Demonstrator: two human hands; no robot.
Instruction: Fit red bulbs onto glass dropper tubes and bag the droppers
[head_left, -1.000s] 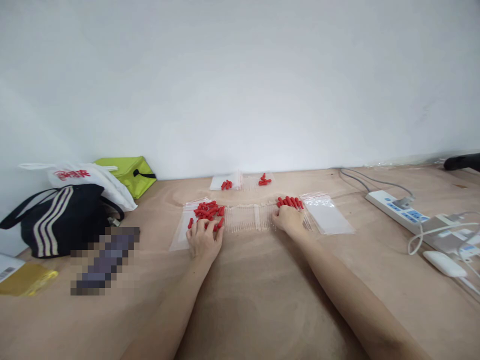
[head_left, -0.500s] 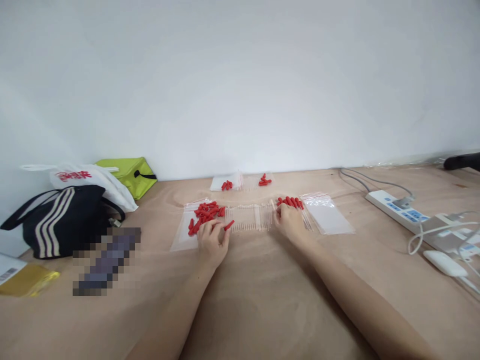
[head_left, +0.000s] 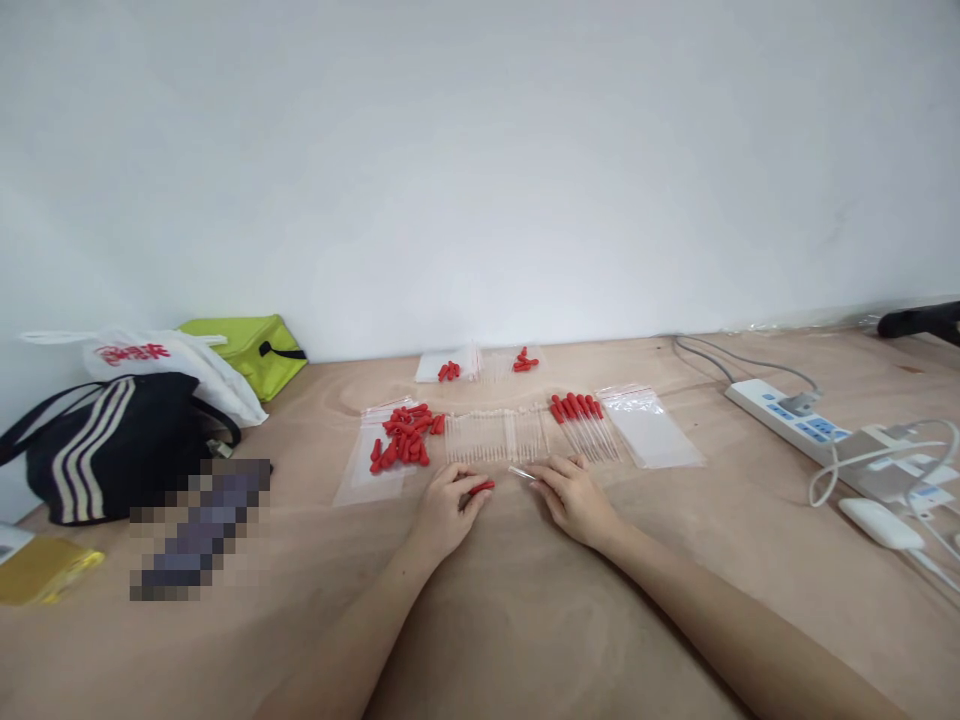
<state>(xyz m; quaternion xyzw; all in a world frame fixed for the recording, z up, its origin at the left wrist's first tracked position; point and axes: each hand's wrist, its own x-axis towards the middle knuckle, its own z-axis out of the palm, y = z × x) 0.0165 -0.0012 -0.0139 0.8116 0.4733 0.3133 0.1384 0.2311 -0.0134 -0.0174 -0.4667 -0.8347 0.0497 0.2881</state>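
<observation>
Between the thumb and fingers of my left hand (head_left: 448,508) is a red rubber dropper bulb (head_left: 481,488), pointing right. My right hand (head_left: 576,500) pinches a clear glass dropper tube (head_left: 521,473), one end facing the bulb across a small gap. Just beyond my hands lies a row of bare glass tubes (head_left: 480,437). A heap of loose red bulbs (head_left: 403,437) rests on a clear zip bag (head_left: 356,485) at the left. To the right of the row, several droppers with red bulbs fitted (head_left: 585,425) lie side by side.
Another zip bag (head_left: 656,435) lies right of the fitted droppers. Small bags with red bulbs (head_left: 449,371) sit near the wall. A power strip (head_left: 780,410) with cables is on the right. A black bag (head_left: 142,450), a white plastic bag (head_left: 217,375) and a green bag (head_left: 255,350) stand left.
My right hand has come back from the tubes, towards me, with a glass tube. My left hand has moved right and nearer with the red bulb, so the two pieces are now close together.
</observation>
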